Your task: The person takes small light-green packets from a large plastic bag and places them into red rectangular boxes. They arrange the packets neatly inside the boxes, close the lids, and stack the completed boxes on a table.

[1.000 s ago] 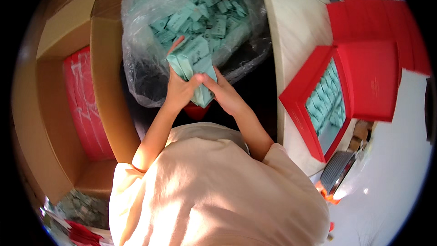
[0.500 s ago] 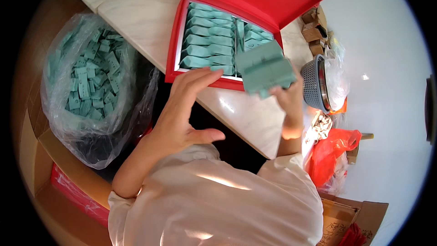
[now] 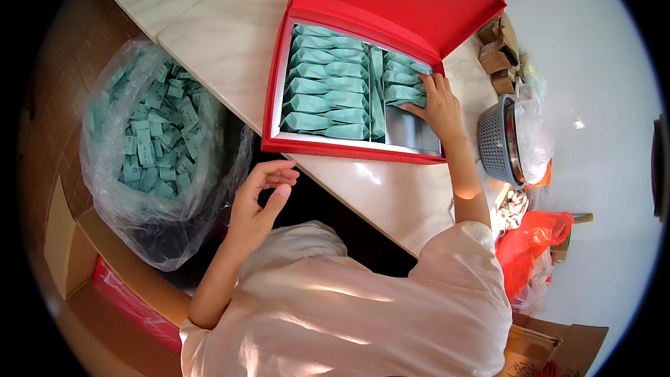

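Note:
On the table, an open red gift box (image 3: 314,146) holds rows of teal sachets (image 3: 324,87). A long row fills its left side, one sachet stands lengthwise along the middle, and a shorter row lies at the right. My right hand (image 3: 441,108) reaches into the right compartment and grips a teal sachet (image 3: 401,93) at the front of that row, thumb on the near side and fingers over its end. Bare compartment floor shows in front of it. My left hand (image 3: 257,199) hovers off the table's near edge, fingers loosely curved, thumb apart, holding nothing.
A clear plastic bag (image 3: 167,220) full of loose teal sachets stands left of the table (image 3: 216,49). At the right are a grey perforated basket (image 3: 493,143), small cardboard boxes (image 3: 497,56) and a red plastic bag (image 3: 527,244). A large open carton (image 3: 125,258) sits lower left.
My right hand has carried the teal sachet from above the box's front edge into the right compartment. My left hand has drawn back from the box toward me, its fingers more curled.

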Action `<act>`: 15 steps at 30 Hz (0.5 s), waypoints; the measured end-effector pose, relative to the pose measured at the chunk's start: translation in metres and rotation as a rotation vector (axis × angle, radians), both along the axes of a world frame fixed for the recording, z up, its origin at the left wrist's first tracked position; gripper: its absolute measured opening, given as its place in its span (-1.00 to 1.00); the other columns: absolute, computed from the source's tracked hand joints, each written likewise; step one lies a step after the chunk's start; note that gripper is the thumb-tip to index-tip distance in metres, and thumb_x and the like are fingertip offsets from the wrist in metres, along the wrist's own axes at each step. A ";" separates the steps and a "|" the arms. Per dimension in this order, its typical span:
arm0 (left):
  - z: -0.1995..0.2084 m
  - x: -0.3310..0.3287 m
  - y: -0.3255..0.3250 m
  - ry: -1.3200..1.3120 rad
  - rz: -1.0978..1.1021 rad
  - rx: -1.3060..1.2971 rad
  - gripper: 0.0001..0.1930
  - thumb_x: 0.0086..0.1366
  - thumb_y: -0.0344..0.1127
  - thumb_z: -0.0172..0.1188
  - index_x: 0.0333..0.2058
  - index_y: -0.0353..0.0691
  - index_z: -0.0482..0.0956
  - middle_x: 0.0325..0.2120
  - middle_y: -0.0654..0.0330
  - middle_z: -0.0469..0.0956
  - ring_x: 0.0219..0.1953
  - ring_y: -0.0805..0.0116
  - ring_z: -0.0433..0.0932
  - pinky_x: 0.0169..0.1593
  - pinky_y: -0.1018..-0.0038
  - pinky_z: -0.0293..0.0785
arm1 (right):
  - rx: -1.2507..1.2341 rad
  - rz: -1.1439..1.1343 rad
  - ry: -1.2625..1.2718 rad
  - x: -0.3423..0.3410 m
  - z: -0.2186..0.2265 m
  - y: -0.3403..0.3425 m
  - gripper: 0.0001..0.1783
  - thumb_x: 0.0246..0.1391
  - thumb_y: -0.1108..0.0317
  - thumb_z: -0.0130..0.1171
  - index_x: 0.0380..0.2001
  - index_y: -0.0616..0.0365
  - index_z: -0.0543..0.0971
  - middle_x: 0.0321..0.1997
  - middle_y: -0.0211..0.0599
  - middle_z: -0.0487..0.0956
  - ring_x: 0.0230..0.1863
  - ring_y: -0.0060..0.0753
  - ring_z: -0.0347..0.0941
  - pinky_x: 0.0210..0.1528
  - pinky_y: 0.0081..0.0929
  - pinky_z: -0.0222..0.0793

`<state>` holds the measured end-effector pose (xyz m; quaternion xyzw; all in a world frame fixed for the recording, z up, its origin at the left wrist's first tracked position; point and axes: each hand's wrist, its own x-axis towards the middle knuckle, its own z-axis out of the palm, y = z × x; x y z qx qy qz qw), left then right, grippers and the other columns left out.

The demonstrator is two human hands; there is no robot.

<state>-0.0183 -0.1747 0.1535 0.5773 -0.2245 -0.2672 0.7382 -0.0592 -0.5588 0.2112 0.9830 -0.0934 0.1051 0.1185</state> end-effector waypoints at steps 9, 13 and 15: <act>-0.019 0.001 -0.003 0.069 -0.013 0.044 -0.71 0.33 -0.37 0.03 0.00 -0.28 0.41 -0.18 0.13 0.53 -0.14 0.41 0.49 0.01 0.50 0.34 | -0.144 -0.004 -0.057 0.010 -0.012 0.008 0.05 -0.40 0.00 0.47 0.20 0.15 0.25 0.21 0.04 0.29 0.11 0.00 0.31 0.00 -0.26 0.40; -0.027 0.002 0.001 0.118 -0.022 0.053 -0.72 0.34 -0.40 -0.01 0.00 -0.31 0.39 -0.18 0.12 0.48 -0.11 0.40 0.45 0.05 0.48 0.33 | -0.100 0.011 -0.046 0.006 -0.011 0.010 0.06 -0.39 -0.03 0.46 0.21 0.15 0.24 0.21 0.03 0.30 0.11 -0.01 0.32 0.00 -0.25 0.38; -0.031 0.002 0.003 0.138 -0.015 0.062 -0.72 0.34 -0.39 -0.01 0.00 -0.31 0.39 -0.18 0.12 0.48 -0.12 0.40 0.45 0.05 0.48 0.33 | -0.081 0.048 -0.029 0.005 -0.012 0.012 0.05 -0.37 -0.04 0.44 0.21 0.15 0.24 0.21 0.03 0.30 0.11 -0.01 0.31 0.03 -0.25 0.36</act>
